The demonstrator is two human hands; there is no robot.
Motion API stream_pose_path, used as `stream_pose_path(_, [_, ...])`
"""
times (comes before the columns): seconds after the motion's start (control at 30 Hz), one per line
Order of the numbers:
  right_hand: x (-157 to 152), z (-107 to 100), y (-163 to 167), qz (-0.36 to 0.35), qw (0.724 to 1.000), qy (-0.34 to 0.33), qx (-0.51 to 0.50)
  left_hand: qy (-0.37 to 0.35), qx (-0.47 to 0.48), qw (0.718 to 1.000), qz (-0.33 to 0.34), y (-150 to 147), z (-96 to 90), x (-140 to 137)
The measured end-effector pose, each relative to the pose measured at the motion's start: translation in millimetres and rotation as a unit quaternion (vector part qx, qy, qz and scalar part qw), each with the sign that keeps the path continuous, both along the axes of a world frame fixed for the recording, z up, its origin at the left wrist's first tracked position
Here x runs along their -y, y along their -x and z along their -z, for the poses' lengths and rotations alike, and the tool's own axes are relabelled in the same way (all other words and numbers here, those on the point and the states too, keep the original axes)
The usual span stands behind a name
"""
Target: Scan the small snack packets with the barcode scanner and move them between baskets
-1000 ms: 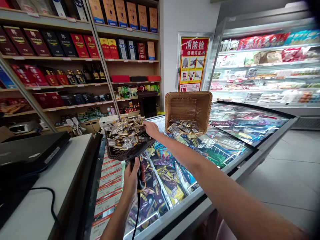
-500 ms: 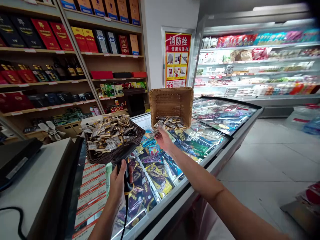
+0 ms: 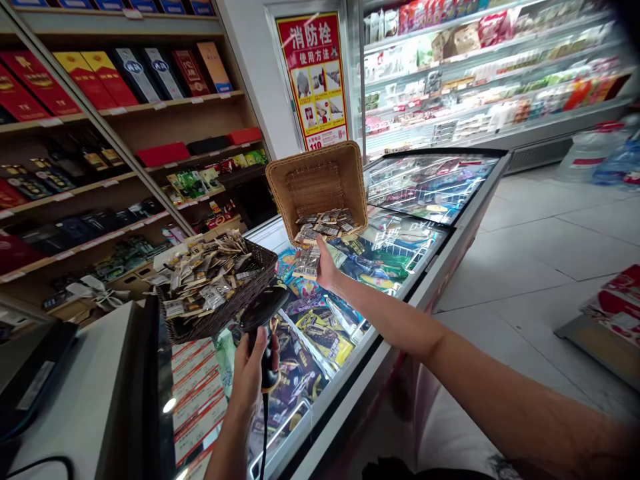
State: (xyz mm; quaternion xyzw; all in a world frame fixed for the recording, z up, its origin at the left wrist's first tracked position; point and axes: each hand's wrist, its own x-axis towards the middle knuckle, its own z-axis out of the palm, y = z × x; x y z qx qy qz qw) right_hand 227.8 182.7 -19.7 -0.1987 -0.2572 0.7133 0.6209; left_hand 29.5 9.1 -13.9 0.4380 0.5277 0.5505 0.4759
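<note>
Your left hand (image 3: pixel 254 367) grips a black scanner (image 3: pixel 263 307) above the freezer (image 3: pixel 473 210). Your right hand (image 3: pixel 326 268) pinches at least one small packet (image 3: pixel 307 263) just beside the tan basket (image 3: pixel 316 190), right of the dark basket (image 3: pixel 230 307)

Glass-topped freezer (image 3: pixel 479 200) — on it, 1 dark basket (image 3: pixel 223 315), 1 tan basket (image 3: pixel 316 188), red-and-white price labels (image 3: pixel 199 395).

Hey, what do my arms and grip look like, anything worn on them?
Your left grip and right grip are bare, without gloves. The left forearm and right forearm show no sleeve, watch or bracelet. Neither grip shows fully, so rings can't be ruled out.
</note>
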Motion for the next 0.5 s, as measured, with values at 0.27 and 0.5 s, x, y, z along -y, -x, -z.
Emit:
stream_pose_path(0.27, [-5.9,6.6,-0.6,0.009,1.0,-0.011,0.004,0.007,-0.031,0.998,0.045,6.8,11.0,-2.5])
stream_pose_path(0.5, [-2.5,2.8,0.7,0.023,1.0,0.0,0.002,-0.011,-0.043,0.997,0.055,7.5,9.0,0.0])
